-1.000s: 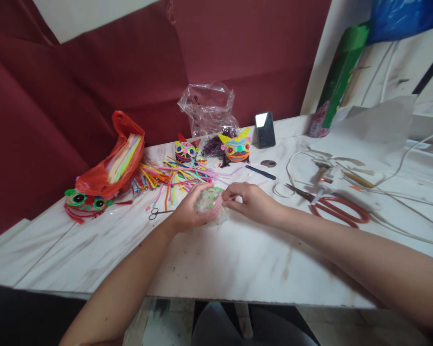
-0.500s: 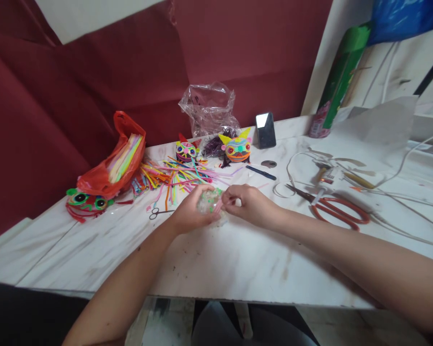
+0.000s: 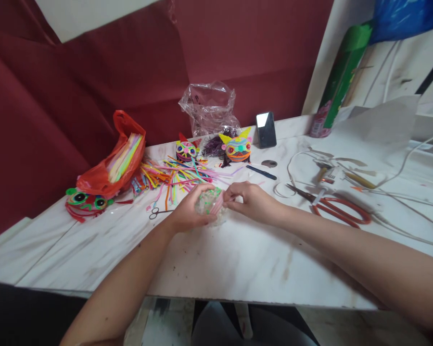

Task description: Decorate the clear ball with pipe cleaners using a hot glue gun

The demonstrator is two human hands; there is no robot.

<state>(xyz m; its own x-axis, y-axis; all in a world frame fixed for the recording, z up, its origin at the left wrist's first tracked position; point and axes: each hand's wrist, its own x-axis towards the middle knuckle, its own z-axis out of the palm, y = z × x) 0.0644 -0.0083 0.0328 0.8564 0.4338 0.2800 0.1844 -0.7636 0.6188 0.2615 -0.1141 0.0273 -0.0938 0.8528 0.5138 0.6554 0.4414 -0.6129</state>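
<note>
My left hand (image 3: 187, 211) is wrapped round the left side of a clear, rounded piece (image 3: 207, 203) with green marks and a pink striped patch. It is held just above the marble-patterned table. At its right edge my right hand (image 3: 243, 199) has thumb and forefinger pinched together, close to the pink stripes; whatever sits between those fingertips is too small to make out. Behind the hands lie many coloured pipe cleaners (image 3: 173, 180). Small scissors (image 3: 159, 212) rest beside my left wrist.
Two colourful animal heads (image 3: 238, 148) and a phone (image 3: 266, 129) stand at the back. A red bag (image 3: 120, 161) lies left, by a third head (image 3: 88, 203). Orange-handled scissors (image 3: 341, 209), a glue gun (image 3: 326, 182) and cables lie right. A dark blue tool (image 3: 261, 172) lies mid-table.
My right hand has shifted slightly right, away from the clear piece. The piece has turned a little in my left hand, showing more of the pink stripes.
</note>
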